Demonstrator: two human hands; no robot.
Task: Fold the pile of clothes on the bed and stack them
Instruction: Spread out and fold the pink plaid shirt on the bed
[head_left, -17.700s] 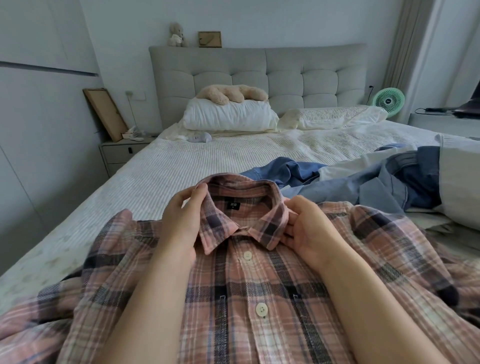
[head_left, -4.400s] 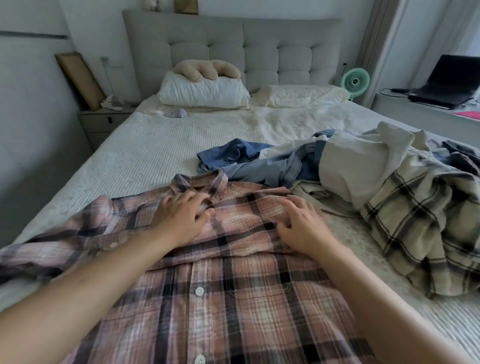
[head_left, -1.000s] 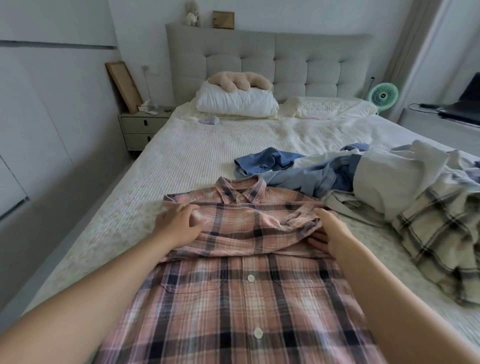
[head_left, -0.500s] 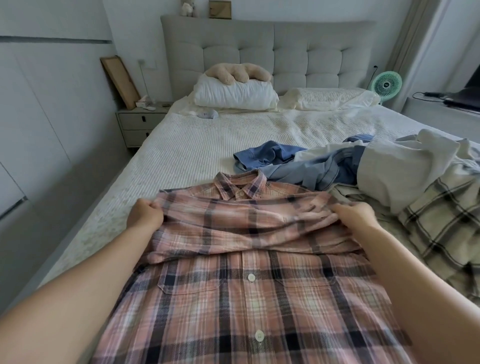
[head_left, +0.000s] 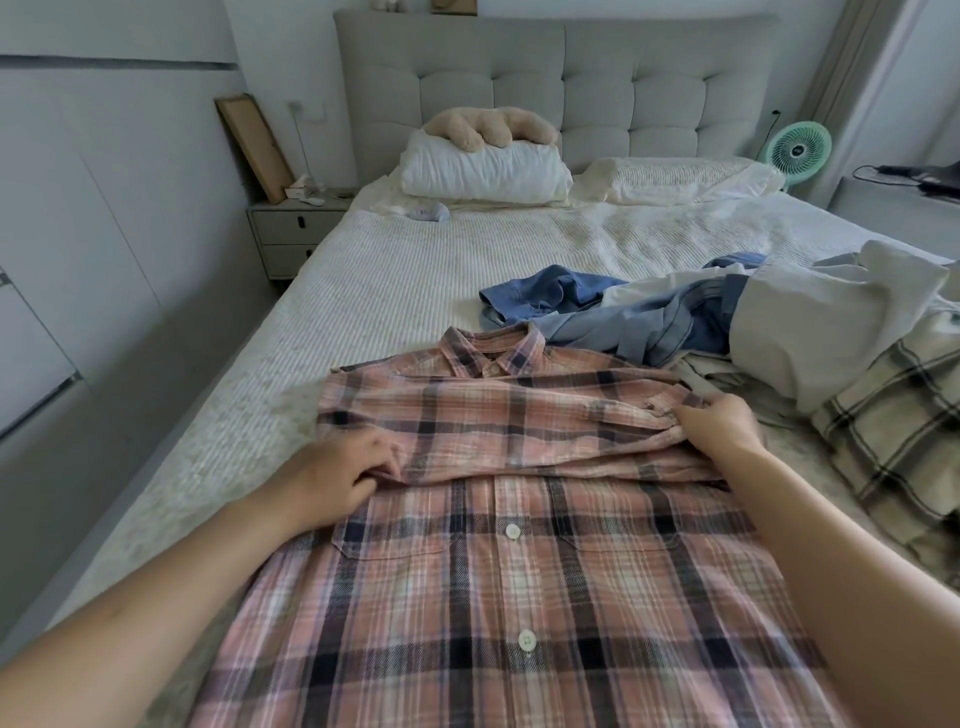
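Note:
A pink plaid shirt lies buttoned-side up on the bed, collar pointing away from me, with both sleeves laid across its chest. My left hand pinches the folded sleeve fabric at the shirt's left side. My right hand grips the sleeve fold at the right side. To the right lies the unfolded pile: a blue shirt, a pale grey garment and a cream plaid shirt.
Two pillows and a plush toy lie by the headboard. A nightstand stands left of the bed, a green fan at the right. Bare bedspread stretches left of and beyond the shirt.
The sleeves went from spread out to folded across the chest. In the last half second my left hand slid inward and down along the fold; my right hand stayed at the right edge.

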